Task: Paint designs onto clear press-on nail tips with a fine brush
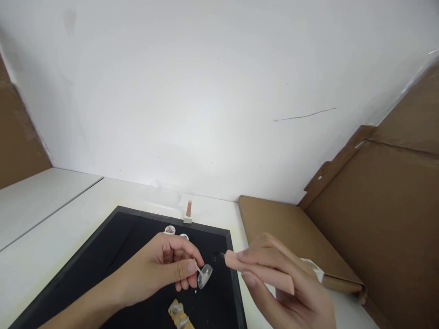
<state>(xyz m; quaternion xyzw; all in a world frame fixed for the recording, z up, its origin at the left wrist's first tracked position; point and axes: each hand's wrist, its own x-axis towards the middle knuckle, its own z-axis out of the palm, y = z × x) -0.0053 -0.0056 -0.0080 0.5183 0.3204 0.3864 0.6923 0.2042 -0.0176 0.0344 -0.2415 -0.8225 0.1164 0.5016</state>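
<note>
Thumb and forefinger of my left hand [178, 265] are closed on the thin stem of a small clear round disc [205, 276], which hangs tilted over the black tray. My right hand [288, 283] grips a peach-coloured cylindrical pen-like tool [259, 270]. Its short, thin dark tip points left toward the disc, with a gap between them. Below my left hand lies a yellowish strip [180, 315] bearing clear lumps, partly cut off by the frame edge.
Behind my left hand sit two small round pots [169, 230], one mostly hidden. A small bottle with a peach top [189, 209] stands at the back edge of the black tray [137, 233]. Cardboard [274, 219] lies to the right; a white box [313, 268] is partly behind my right hand.
</note>
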